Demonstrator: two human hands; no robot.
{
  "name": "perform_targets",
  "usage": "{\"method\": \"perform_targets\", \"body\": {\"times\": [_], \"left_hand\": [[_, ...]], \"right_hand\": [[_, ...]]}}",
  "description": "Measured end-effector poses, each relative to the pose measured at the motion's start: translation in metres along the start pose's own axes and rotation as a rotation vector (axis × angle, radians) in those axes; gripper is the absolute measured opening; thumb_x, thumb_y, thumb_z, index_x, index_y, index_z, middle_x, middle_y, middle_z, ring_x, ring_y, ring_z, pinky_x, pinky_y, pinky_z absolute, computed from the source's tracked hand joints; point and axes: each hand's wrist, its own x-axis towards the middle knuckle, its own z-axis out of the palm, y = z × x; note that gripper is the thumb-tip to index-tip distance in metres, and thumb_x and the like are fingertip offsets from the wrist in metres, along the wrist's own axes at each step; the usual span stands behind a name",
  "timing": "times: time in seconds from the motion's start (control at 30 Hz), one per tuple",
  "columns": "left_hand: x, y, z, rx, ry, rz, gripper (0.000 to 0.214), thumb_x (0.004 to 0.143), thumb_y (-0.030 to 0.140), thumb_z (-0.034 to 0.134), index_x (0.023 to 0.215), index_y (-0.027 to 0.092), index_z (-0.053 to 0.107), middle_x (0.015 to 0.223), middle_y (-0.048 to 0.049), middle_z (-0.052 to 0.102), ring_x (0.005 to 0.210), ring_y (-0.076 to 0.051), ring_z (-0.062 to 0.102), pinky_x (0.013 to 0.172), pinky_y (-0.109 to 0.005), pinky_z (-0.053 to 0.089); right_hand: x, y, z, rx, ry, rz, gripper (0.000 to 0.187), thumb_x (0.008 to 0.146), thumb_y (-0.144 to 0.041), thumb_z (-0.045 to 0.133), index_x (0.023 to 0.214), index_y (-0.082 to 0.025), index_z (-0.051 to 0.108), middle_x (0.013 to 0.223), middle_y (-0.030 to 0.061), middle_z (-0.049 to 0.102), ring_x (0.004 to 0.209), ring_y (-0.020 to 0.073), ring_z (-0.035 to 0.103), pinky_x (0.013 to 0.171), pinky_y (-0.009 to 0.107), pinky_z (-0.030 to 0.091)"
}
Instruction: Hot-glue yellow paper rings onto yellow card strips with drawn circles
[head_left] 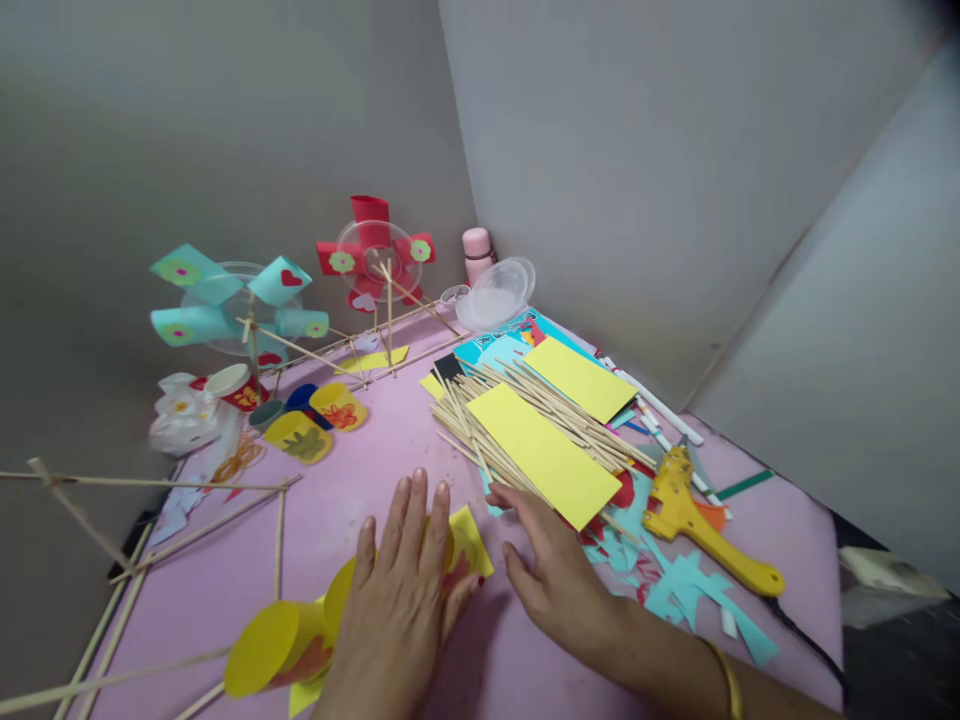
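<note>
My left hand (409, 575) lies flat, fingers stretched out, over yellow paper pieces that it partly hides. To its lower left, a yellow paper roll (262, 645) with an orange-red cut-out rests on its side. A flat yellow paper piece (474, 540) sticks out beyond the fingers on the right. My right hand (551, 575) is open with nothing in it, its fingers bent and apart. Its fingertips are close to a yellow paper strip (544, 455) lying on a pile of thin wooden sticks (457, 410); whether they touch is unclear.
A yellow glue gun (686, 520) lies at right among blue paper scraps (679, 590). Two pinwheel models, one light blue (232, 310) and one red (375, 250), stand at the back left. Small paper rolls (300, 437), a stick frame (280, 540) and a pink bottle (478, 255) are also there.
</note>
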Motion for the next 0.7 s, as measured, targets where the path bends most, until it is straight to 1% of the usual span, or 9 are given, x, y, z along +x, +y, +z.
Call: {"method": "perform_targets", "body": {"times": [0.13,0.2,0.27,0.4,0.47,0.53,0.6,0.63,0.7], "left_hand": [[0.004,0.001,0.006,0.030,-0.021,-0.010,0.053,0.095,0.037,0.019,0.138,0.007,0.030,0.135,-0.0239,0.048,0.123,-0.034,0.047,0.089,-0.053,0.043],[0.003,0.002,0.008,0.020,-0.019,-0.003,0.051,0.095,0.034,0.020,0.137,0.007,0.031,0.133,-0.0234,0.050,0.121,-0.034,0.049,0.087,-0.053,0.045],[0.001,0.003,0.012,-0.012,-0.027,0.007,0.052,0.096,0.033,0.020,0.141,0.007,0.023,0.132,-0.0233,0.051,0.120,-0.032,0.051,0.086,-0.050,0.048],[-0.003,0.002,0.021,-0.107,-0.053,0.035,0.060,0.096,0.038,0.020,0.145,0.007,0.004,0.134,-0.0228,0.050,0.120,-0.029,0.051,0.086,-0.041,0.050],[0.000,0.001,0.020,-0.123,-0.067,0.032,0.063,0.095,0.041,0.019,0.145,0.009,-0.001,0.135,-0.0238,0.048,0.122,-0.030,0.049,0.087,-0.044,0.049],[0.005,-0.002,0.009,-0.132,-0.074,0.004,0.068,0.093,0.048,0.020,0.145,0.010,-0.004,0.138,-0.0252,0.044,0.124,-0.034,0.046,0.089,-0.052,0.045],[0.008,-0.008,-0.010,-0.178,-0.044,-0.070,0.073,0.091,0.053,0.023,0.146,0.011,-0.002,0.142,-0.0257,0.038,0.129,-0.036,0.039,0.094,-0.059,0.038],[0.006,-0.011,-0.021,-0.222,-0.012,-0.130,0.073,0.091,0.053,0.025,0.146,0.011,0.001,0.144,-0.0252,0.035,0.131,-0.035,0.035,0.098,-0.060,0.033],[-0.008,-0.016,-0.039,-0.321,0.077,-0.279,0.069,0.092,0.048,0.027,0.146,0.010,0.006,0.147,-0.0227,0.030,0.135,-0.032,0.030,0.104,-0.056,0.029]], "right_hand": [[-0.001,0.000,0.000,0.002,-0.021,0.006,0.053,0.077,-0.004,0.044,0.127,-0.019,0.039,0.121,0.0106,0.059,0.114,0.0221,0.053,0.098,0.043,0.043],[-0.001,0.002,0.001,0.007,-0.025,0.003,0.052,0.077,-0.005,0.045,0.127,-0.019,0.039,0.120,0.0106,0.060,0.113,0.0221,0.053,0.098,0.043,0.044],[-0.001,0.002,0.001,0.020,-0.033,-0.006,0.053,0.077,-0.005,0.045,0.127,-0.020,0.039,0.121,0.0107,0.059,0.113,0.0221,0.053,0.097,0.042,0.044],[-0.002,0.001,0.001,0.038,-0.044,-0.009,0.054,0.077,-0.004,0.045,0.128,-0.020,0.038,0.120,0.0099,0.060,0.112,0.0221,0.054,0.096,0.042,0.045],[-0.002,0.000,0.000,0.035,-0.037,-0.006,0.052,0.078,-0.005,0.045,0.127,-0.020,0.039,0.119,0.0099,0.061,0.111,0.0220,0.055,0.096,0.042,0.046],[-0.002,0.000,-0.001,0.026,-0.026,-0.011,0.049,0.079,-0.006,0.044,0.127,-0.019,0.041,0.119,0.0107,0.061,0.111,0.0221,0.055,0.096,0.042,0.045],[-0.001,0.000,-0.003,0.025,-0.005,-0.017,0.045,0.082,-0.009,0.043,0.126,-0.019,0.042,0.120,0.0115,0.061,0.111,0.0220,0.056,0.096,0.042,0.046],[0.000,0.001,-0.005,0.031,0.006,-0.014,0.043,0.084,-0.010,0.042,0.126,-0.019,0.043,0.120,0.0117,0.061,0.112,0.0220,0.056,0.096,0.042,0.046],[0.002,0.000,-0.009,0.042,0.023,0.005,0.038,0.088,-0.015,0.039,0.125,-0.020,0.044,0.121,0.0114,0.061,0.113,0.0218,0.055,0.096,0.041,0.046]]}}
